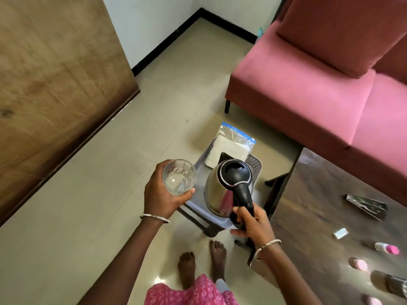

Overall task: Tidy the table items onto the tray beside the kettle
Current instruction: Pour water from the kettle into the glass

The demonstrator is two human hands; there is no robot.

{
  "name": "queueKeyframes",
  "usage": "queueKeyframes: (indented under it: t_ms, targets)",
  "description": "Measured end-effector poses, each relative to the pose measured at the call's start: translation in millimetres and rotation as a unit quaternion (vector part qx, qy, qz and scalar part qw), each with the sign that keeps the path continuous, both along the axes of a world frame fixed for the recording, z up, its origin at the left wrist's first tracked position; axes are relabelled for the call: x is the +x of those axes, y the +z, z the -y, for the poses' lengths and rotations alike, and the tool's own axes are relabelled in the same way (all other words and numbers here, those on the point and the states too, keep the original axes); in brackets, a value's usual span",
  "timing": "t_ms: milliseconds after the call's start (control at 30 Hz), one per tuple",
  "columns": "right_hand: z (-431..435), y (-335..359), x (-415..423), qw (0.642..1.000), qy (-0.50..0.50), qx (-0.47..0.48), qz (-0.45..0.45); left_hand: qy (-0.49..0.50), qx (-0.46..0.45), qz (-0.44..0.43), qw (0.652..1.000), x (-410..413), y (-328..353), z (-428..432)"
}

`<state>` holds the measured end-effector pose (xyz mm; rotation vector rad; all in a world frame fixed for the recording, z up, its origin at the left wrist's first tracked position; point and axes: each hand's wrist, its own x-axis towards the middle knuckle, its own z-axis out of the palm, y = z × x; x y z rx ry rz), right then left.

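My left hand (161, 195) grips a clear drinking glass (178, 176), held upright just left of the kettle. A steel kettle (222, 192) with a black lid stands on a grey tray (199, 213) that rests on a low stool; my right hand (250, 224) is closed around its black handle. A clear zip bag with white contents (231, 144) lies on the tray's far end. On the dark table (326, 208) at the right lie a silver packet (366, 205), a small white box (340, 233), a pink-capped bottle (386, 248) and round pink items (359, 264).
A pink sofa (319, 84) stands behind the table and the stool. A wooden door panel (57, 84) fills the left side. My bare feet (201, 265) stand on the beige tiled floor just in front of the stool.
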<state>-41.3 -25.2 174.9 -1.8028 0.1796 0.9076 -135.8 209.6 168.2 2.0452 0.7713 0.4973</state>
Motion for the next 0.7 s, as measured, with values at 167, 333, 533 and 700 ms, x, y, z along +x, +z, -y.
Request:
queueKeyframes:
  t_ms: [167, 333, 533, 700]
  targets:
    - [35, 76, 25, 0.99, 0.128, -0.022, 0.061, -0.045, -0.005, 0.002, 0.999, 10, 20, 7]
    - [55, 149, 51, 0.967, 0.225, -0.053, 0.103, -0.073, -0.02, 0.006, 0.997, 18, 34, 24]
    - [61, 233, 69, 0.919, 0.35, -0.129, 0.126, -0.101, -0.031, 0.027, 0.994, 34, 53, 44]
    - [58, 268, 73, 0.916, 0.349, -0.163, 0.113, -0.111, -0.042, 0.04, 0.992, 43, 62, 54]
